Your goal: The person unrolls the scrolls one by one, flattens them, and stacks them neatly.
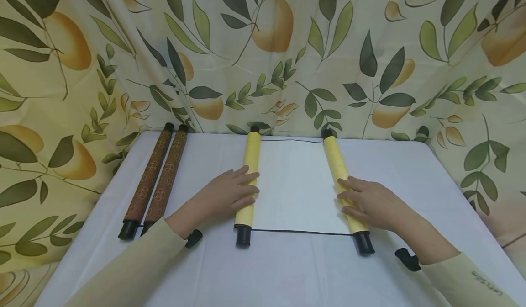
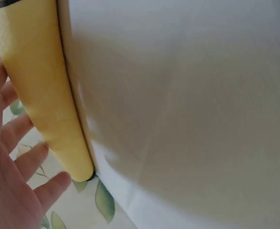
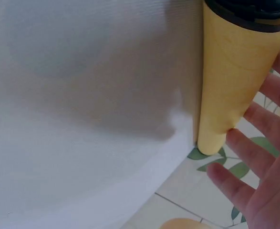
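A scroll lies partly unrolled on the table, its white sheet (image 1: 296, 188) with thin black edges spread between two yellow rolls that have black end knobs. My left hand (image 1: 226, 190) rests across the left yellow roll (image 1: 245, 216), fingers extended over it. On the other side, the right yellow roll (image 1: 334, 156) slants a little, and my right hand (image 1: 370, 202) lays its spread fingers over it. In the left wrist view, fingertips touch the side of the yellow roll (image 2: 44, 86). The right wrist view shows loosely straight fingers against the yellow roll (image 3: 235, 71).
Left of the scroll lie two brown patterned rolls (image 1: 149, 174) with black ends, side by side and joined near the front. A white cloth covers the table (image 1: 287, 270). Behind it hangs a leaf-and-fruit patterned curtain (image 1: 263, 69).
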Motion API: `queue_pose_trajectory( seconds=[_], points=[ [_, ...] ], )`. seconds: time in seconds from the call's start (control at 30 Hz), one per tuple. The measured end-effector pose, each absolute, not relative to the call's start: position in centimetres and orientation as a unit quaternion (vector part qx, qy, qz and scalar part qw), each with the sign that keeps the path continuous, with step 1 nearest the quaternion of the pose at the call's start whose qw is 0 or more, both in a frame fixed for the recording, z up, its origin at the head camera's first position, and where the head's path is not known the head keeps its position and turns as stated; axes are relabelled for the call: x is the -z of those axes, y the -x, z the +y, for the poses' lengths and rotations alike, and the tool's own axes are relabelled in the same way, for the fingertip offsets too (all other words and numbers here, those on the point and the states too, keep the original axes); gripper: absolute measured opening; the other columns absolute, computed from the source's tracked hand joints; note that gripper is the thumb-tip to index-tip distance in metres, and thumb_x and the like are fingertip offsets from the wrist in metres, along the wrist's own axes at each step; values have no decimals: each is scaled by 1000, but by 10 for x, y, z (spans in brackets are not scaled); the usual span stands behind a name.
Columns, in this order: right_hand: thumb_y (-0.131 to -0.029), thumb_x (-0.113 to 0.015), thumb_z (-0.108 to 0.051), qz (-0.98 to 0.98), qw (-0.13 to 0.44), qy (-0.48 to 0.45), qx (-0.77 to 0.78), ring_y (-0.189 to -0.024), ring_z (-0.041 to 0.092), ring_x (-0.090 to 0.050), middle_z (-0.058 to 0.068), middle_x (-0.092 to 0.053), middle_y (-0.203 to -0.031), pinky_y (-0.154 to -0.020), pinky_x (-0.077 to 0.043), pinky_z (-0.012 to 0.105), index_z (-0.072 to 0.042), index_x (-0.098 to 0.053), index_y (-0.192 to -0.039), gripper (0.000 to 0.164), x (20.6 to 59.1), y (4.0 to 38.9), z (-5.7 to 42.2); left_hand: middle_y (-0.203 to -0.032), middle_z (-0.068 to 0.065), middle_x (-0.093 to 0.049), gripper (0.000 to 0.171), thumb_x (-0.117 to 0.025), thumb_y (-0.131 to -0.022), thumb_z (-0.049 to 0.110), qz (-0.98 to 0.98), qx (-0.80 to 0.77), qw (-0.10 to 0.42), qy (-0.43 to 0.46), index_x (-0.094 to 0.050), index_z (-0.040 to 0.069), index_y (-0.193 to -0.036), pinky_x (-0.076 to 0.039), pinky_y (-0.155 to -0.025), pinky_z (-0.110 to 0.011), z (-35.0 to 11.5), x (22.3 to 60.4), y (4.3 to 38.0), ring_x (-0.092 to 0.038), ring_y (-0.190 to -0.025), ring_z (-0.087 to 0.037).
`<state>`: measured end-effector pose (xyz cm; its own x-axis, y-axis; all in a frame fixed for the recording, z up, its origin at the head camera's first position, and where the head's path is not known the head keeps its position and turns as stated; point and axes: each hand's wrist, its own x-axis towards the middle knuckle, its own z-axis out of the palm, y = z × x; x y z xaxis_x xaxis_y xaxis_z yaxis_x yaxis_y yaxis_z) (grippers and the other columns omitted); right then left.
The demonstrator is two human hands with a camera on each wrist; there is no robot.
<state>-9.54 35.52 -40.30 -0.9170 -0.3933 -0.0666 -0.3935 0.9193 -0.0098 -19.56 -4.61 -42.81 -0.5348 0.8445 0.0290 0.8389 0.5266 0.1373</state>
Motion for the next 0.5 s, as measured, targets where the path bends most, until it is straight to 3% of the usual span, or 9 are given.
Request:
queue_pose_trajectory(
  seconds=[0.2,0.5],
  points=[
    [-88,-74,-40,976,17,215,-9,-134,41,-46,14,-52,-146,-103,-43,58,-20,-73,-121,39,403,92,361,-152,-7,-47,37,-47,-104,44,866,-57,6,-497,-64,25,-131,-37,-114,-45,-50,427,199,-35,-145,-34],
    [-88,-73,-44,979,24,202,-26,-135,42,-46,15,-50,-148,-104,-42,57,-20,-69,-127,46,402,86,370,-150,-10,-47,36,-50,-103,44,868,-57,-14,-493,-66,27,-131,-39,-112,-44,-56,430,202,-41,-141,-31]
  ],
)
